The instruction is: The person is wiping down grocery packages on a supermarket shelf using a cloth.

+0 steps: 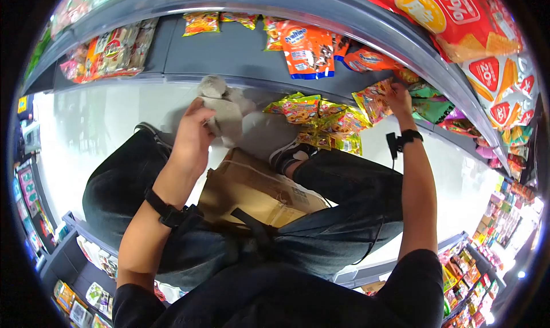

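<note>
A crumpled grey cloth point(228, 119) hangs from my left hand point(197, 125), whose fingers are closed on it in front of the low shelf. My right hand point(399, 101) grips the upper edge of a colourful snack packet point(375, 101) at the shelf's front edge. Several yellow-green snack packets point(338, 122) lie on the floor between my hands, beside my shoe. On the shelf above them are orange Ovaltine bags point(308, 48).
An opened cardboard box point(252, 188) sits between my legs. The grey shelf point(229, 56) curves across the front, with wrapped packs point(117, 53) at its left. Large red bags point(452, 19) are on the upper shelf at the right.
</note>
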Action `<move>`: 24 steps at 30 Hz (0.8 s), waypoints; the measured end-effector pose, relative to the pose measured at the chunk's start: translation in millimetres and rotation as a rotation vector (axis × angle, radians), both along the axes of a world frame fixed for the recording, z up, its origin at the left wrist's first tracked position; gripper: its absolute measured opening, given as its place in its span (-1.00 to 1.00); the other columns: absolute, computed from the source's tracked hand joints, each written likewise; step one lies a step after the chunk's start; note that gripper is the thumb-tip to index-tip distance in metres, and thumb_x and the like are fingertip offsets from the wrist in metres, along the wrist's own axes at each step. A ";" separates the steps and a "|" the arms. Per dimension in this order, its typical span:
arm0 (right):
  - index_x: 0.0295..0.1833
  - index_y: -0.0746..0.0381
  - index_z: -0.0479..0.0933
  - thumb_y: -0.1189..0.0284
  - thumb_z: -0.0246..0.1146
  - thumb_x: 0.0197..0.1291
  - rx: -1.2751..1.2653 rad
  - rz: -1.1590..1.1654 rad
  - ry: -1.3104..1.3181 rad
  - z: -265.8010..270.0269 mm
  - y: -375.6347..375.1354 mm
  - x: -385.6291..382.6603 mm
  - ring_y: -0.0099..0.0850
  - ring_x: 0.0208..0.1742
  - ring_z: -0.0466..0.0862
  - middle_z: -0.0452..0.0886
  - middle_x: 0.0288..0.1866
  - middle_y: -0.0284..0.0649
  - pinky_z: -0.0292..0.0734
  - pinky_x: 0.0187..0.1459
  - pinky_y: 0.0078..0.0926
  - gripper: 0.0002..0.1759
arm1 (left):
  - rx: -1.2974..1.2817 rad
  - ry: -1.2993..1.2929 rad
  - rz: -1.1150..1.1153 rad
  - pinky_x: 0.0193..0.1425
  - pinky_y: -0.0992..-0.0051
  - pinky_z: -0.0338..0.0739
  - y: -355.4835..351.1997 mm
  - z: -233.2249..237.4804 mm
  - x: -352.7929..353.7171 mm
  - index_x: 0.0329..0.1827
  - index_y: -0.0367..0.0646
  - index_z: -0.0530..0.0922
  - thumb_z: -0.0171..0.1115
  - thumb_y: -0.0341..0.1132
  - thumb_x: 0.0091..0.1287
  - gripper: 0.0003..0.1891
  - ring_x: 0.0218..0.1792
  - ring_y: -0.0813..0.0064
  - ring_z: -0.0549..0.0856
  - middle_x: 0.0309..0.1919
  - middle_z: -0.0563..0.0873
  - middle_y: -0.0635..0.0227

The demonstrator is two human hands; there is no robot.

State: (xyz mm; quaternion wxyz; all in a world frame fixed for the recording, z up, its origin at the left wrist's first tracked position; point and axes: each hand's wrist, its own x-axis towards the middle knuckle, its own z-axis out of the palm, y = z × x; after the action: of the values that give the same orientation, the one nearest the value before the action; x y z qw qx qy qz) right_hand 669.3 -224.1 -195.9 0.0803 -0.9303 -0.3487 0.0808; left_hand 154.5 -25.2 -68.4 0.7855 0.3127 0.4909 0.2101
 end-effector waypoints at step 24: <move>-0.17 0.28 0.59 0.39 0.22 0.19 0.218 0.437 0.245 35.2 92.9 -158.8 0.00 -0.12 0.72 0.70 -0.20 0.01 0.61 -0.08 -0.03 -0.81 | -0.057 0.010 0.183 0.21 0.40 0.37 -7.1 25.5 -37.4 0.48 -0.18 0.30 0.11 -0.28 0.23 -0.32 0.10 0.38 0.56 0.11 0.61 0.26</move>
State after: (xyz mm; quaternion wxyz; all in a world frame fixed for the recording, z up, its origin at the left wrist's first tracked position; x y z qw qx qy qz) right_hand 510.6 -131.2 -160.7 0.2020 -0.8020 -0.5358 0.1700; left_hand 117.1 -32.3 -42.9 0.7691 0.2451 0.5273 0.2653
